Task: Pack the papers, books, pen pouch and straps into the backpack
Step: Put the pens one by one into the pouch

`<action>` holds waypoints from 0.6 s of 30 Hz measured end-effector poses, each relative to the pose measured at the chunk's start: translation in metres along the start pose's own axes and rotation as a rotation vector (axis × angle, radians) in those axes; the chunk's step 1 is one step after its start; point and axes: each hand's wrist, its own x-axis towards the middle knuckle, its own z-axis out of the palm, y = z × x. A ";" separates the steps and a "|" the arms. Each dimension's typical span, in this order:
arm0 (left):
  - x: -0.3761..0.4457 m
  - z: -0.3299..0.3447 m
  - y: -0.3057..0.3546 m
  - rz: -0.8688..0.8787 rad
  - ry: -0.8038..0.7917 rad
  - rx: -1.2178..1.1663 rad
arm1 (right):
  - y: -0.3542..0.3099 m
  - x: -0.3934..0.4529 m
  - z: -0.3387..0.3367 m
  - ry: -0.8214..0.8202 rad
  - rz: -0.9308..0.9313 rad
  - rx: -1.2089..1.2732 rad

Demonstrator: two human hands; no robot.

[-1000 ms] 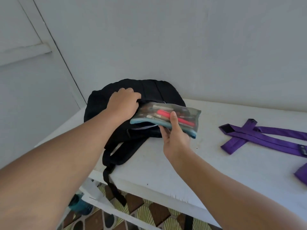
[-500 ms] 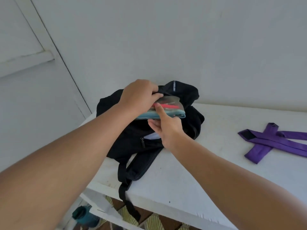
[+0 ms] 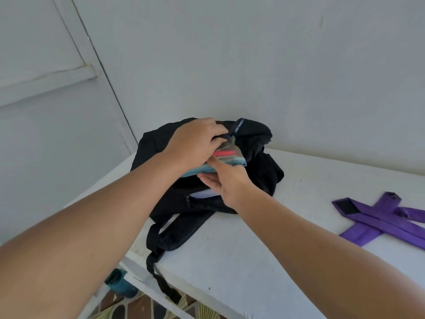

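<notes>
Pouch step: my left hand (image 3: 195, 143) lifts the backpack (image 3: 253, 143) flap, my right hand (image 3: 226, 180) grips the pen pouch (image 3: 230, 156) at the opening (half in). Next I push deeper, then fetch the straps (image 3: 377, 217) lying well apart on the table (image 3: 264, 261).

Backpack (image 3: 161, 146) set on table (image 3: 264, 261) at far left corner, against wall (image 3: 253, 54). Pen pouch (image 3: 230, 156) held at backpack opening, between left hand (image 3: 195, 143) above and right hand (image 3: 224, 180) below. Papers (image 3: 204, 194) seen inside opening, under pouch. Straps (image 3: 377, 217) laid crossed on table, well right of backpack.
</notes>
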 end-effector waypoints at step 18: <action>-0.010 -0.004 0.007 -0.035 0.052 0.117 | -0.007 -0.004 0.007 0.063 0.019 0.202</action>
